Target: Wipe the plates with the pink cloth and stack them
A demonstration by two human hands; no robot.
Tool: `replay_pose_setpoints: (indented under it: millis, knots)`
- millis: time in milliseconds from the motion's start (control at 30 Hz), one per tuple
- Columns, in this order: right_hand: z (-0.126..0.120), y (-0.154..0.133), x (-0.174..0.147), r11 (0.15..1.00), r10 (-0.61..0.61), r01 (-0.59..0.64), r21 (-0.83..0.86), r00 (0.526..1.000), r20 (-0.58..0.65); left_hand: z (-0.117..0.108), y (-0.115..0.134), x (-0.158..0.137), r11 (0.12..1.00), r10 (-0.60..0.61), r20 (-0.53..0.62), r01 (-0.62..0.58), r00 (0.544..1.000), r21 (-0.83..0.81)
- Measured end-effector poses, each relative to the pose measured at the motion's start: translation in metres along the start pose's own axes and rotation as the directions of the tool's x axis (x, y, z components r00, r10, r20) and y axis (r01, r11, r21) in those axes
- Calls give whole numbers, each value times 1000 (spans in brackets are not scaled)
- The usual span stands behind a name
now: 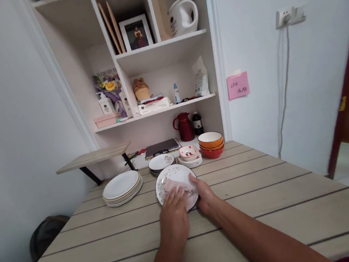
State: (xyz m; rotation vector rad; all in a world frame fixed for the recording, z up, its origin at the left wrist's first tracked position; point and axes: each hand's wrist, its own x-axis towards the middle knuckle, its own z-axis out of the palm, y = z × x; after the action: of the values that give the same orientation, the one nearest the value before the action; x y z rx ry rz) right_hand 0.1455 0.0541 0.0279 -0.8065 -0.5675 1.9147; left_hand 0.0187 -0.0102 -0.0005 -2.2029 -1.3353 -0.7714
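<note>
One dark-rimmed plate (180, 173) with a floral print is at the middle of the desk (260, 205); whether its underside touches the wood is hidden. The right hand (205, 195) is clamped on its right rim, thumb over the face. The left hand (175, 214) lies over a bunched pale cloth (173, 183) on the plate; whether its fingers grip or only press, I cannot tell.

The plate looks like glazed ceramic: probably stiff, fairly light, slick and easily chipped, so the rim is the safest hold. The cloth seems soft.

Toward the far edge stand patterned plates (161, 162), a small pink bowl (190, 157) on little dishes (192, 163), and, by the far right corner, stacked orange and red bowls (211, 146). White plates (121, 184) sit near the left edge.

Dark seams divide the pale planks. Beyond are a wall shelf (167, 42), a red jug (186, 128) and a pink note (238, 86) on the wall.
</note>
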Motion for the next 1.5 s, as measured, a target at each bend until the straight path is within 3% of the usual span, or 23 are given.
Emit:
replay_pose_setpoints:
  millis: [100, 233, 467, 667, 800, 967, 1100, 1267, 1500]
  knots:
    - [-1, 1, -2, 998, 29, -25, -57, 997, 66, -5, 2, 4, 998, 14, 67, -10, 998, -67]
    - [-1, 6, -3, 992, 9, 7, -128, 992, 127, -12, 2, 7, 989, -133, 104, 139, 986, -49]
    - [0, 12, -1, 987, -43, 59, -152, 994, 102, -10, 0, 6, 939, -314, -5, 311, 950, 147]
    - [-1, 5, 3, 999, -20, 19, -32, 999, -26, -2, -1, -1, 962, -219, 18, 213, 976, 172]
    - [-3, -2, 3, 1000, -15, 15, 9, 1000, 18, 1, 3, -1, 988, -127, 41, 123, 991, 89]
    - [-7, -1, 1, 997, 35, -27, -72, 993, 116, -7, 5, 4, 997, -42, 99, 48, 994, -62]
    - [-6, 4, -1, 990, 60, -36, -134, 981, 184, -17, 5, 9, 991, -113, 147, 123, 983, -58]
    - [-2, 7, -2, 992, 38, -17, -123, 984, 175, -16, 5, 8, 965, -259, 82, 253, 963, 77]
    - [-3, 3, 0, 999, 30, -27, -33, 995, 97, -7, 5, -1, 973, -220, 48, 215, 974, 87]
